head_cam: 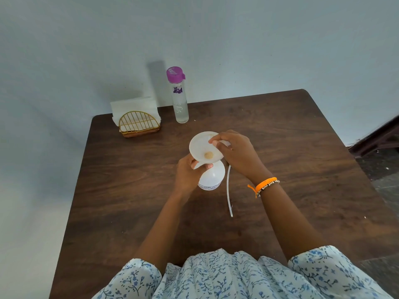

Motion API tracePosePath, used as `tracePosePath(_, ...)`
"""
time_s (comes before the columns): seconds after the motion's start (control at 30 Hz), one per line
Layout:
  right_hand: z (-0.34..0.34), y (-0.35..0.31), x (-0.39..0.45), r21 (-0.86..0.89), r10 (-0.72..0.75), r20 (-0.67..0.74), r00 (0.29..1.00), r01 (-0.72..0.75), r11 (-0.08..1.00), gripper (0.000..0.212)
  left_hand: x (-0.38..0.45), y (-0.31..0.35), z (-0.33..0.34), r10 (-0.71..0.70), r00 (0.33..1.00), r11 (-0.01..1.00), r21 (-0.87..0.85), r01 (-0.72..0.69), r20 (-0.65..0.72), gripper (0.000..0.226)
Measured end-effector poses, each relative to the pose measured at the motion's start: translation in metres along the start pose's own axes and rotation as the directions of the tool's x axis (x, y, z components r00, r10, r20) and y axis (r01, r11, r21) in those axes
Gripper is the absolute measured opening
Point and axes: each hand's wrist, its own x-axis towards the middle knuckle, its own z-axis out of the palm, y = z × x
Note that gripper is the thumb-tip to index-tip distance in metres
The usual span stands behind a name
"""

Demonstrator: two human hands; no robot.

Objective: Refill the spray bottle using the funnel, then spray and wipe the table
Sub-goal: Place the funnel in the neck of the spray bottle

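Observation:
A white spray bottle (210, 176) stands upright in the middle of the dark wooden table (280, 147), with no sprayer head on it. A white funnel (203, 147) sits over the bottle's neck, its wide mouth facing up. My left hand (186, 171) grips the bottle's neck just under the funnel. My right hand (234, 153) pinches the funnel's right rim with thumb and fingers. The sprayer's thin white dip tube (228, 190) lies on the table right of the bottle; its head is hidden behind my right hand.
A clear water bottle with a purple cap (179, 96) stands at the table's far edge. Left of it, a gold wire holder with white napkins (137, 119) sits at the far left corner. A wall runs close behind the table.

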Motion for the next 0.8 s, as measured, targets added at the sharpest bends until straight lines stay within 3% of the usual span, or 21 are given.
tracePosePath(0.1,-0.007,0.001,0.0,0.112,-0.008,0.06,0.998,0.002,0.994,0.023,-0.001,0.0,-0.003,-0.023,1.0,1.0,-0.005,0.023,0.016,0.043)
tracePosePath(0.33,-0.016,0.008,0.029,0.293,0.022,0.015,1.0,-0.026,0.956,0.035,0.008,0.001,-0.017,-0.057,0.996,0.993,-0.099,0.064,0.065,0.044)
tracePosePath(0.53,-0.011,0.0,0.095,0.211,-0.079,0.204,0.976,0.035,0.977,0.02,0.045,0.005,-0.034,-0.055,0.997,0.993,-0.11,0.049,-0.051,0.029)
tracePosePath(0.63,0.001,-0.011,0.129,0.092,-0.09,0.225,0.97,0.07,0.993,0.019,0.067,0.01,-0.042,-0.073,0.992,0.99,-0.124,0.06,-0.104,0.027)
tracePosePath(0.8,0.027,-0.023,0.183,0.022,-0.145,0.176,0.974,0.144,0.989,0.053,0.098,0.018,-0.045,-0.078,0.988,0.99,-0.13,0.06,-0.134,0.026)
